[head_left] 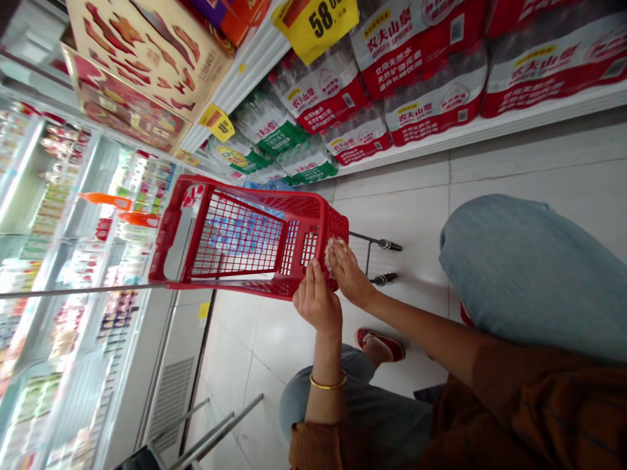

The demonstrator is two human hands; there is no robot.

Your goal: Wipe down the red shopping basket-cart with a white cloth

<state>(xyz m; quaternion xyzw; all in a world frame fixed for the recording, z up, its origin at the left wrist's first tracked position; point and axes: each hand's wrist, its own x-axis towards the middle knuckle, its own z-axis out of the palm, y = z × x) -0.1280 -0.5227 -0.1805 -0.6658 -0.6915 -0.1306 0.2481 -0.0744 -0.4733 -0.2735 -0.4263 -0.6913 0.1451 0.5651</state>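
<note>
A red plastic shopping basket point(313, 215) with wheels and a black handle lies tipped on its side over the tiled floor. My right hand point(349, 274) presses a pale cloth point(333, 251) against the basket's outer corner, with the fingers closed on the cloth. My left hand point(317, 301), with a gold bangle on the wrist, holds the basket's lower edge right beside it, fingers together against the mesh. I am crouched down, and my knees in blue jeans show at the right and at the bottom.
Shelves with shrink-wrapped packs of bottled water point(426, 72) and yellow price tags point(316, 23) run along the top. A glass-fronted chiller point(63, 261) full of drinks stands at the left. My red shoe point(379, 343) rests on the white tiled floor point(514, 156).
</note>
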